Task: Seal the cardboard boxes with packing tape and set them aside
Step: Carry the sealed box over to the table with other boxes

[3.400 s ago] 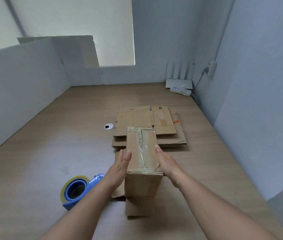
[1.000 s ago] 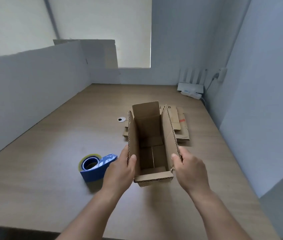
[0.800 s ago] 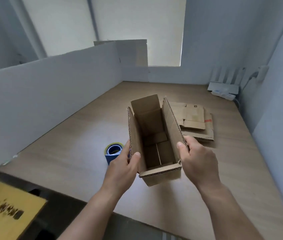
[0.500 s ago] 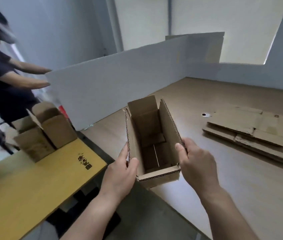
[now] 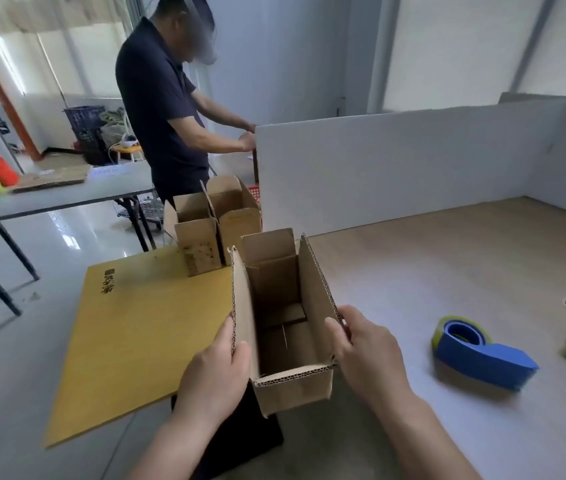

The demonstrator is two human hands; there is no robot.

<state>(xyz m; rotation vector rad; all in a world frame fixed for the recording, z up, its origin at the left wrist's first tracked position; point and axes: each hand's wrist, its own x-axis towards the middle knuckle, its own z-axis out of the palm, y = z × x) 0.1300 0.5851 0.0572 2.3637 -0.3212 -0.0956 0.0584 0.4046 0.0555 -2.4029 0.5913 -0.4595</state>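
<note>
Brown corrugated cardboard box (image 5: 288, 341), flaps upright, hangs over the edge of the pale wooden worktop (image 5: 430, 271), with the left hand (image 5: 212, 372) and right hand (image 5: 368, 355) each gripping a long side flap. Flat yellow board (image 5: 129, 341) adjoins on the left; blue tape dispenser (image 5: 475, 351) sits well right.

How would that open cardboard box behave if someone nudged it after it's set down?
Probably light: the cardboard box looks empty, and the left hand and right hand hold it by its side flaps alone. Tall and narrow, it might tip easily. Its open flaps look thin and would likely bend.
</note>
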